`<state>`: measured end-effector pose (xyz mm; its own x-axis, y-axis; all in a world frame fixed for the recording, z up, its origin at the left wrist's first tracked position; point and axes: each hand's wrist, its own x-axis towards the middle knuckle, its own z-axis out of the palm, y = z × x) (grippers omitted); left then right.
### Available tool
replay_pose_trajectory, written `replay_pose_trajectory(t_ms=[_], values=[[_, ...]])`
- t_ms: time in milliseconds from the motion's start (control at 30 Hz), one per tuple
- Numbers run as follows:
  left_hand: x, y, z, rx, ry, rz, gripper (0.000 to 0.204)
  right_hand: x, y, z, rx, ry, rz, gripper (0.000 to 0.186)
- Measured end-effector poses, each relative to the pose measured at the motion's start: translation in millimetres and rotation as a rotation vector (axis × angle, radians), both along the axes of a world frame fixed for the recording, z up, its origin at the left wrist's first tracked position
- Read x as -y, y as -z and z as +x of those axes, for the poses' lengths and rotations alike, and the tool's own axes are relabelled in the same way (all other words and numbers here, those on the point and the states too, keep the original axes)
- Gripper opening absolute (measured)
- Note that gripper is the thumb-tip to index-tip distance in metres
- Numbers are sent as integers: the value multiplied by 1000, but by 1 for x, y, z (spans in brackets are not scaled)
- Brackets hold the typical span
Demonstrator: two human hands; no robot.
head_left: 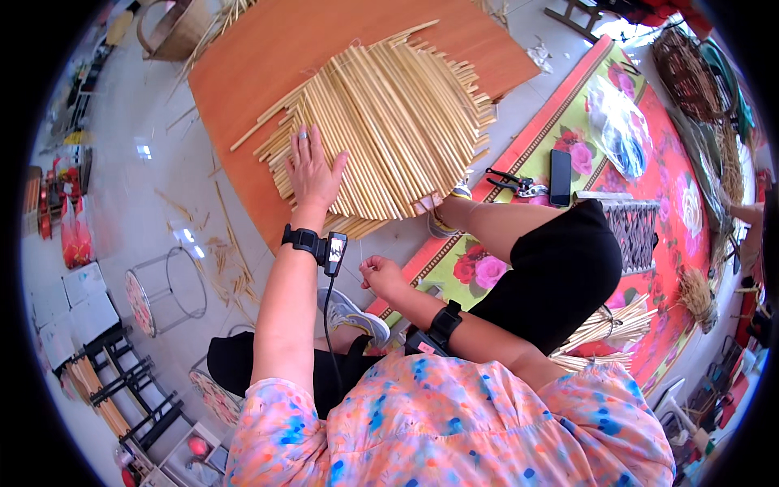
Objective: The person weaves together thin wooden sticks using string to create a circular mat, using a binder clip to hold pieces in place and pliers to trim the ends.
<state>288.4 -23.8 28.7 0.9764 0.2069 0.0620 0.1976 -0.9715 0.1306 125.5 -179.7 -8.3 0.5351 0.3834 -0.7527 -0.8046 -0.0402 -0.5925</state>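
A round mat of pale yellow stalks (398, 122), laid side by side in slanting rows, rests on an orange-brown board (235, 89). Flat on its left part lies my left hand (313, 174), fingers stretched out and a ring on one of them. My right hand (381, 274) is closed in a pinch below the mat's near edge, in front of my body. A thin pale thread (361, 250) runs up from its fingertips toward the mat. Some stalk ends stick out unevenly around the rim.
Right of the mat, a floral cloth (487, 264) carries pruning shears (515, 183), a black phone (560, 177), a clear plastic bag (618, 130) and a stalk bundle (604, 329). On the left are a stool (166, 290) and stalk scraps (231, 264). A basket (174, 31) stands far left.
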Motion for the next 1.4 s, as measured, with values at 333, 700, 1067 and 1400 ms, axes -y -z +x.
replay_pose_trajectory(t_ms=[333, 700, 1067, 1400], values=[[1, -52, -28, 209, 102, -72, 75, 9, 18, -13, 436, -244, -263, 18], [40, -104, -212, -291, 26, -754, 31, 32, -61, 8, 57, 123, 270, 15], [75, -70, -227, -425, -151, -1297, 25, 49, -84, 9, -146, 230, 396, 13], [74, -86, -230, -113, 108, -427, 53, 47, -58, 1, 81, -90, 16, 19]])
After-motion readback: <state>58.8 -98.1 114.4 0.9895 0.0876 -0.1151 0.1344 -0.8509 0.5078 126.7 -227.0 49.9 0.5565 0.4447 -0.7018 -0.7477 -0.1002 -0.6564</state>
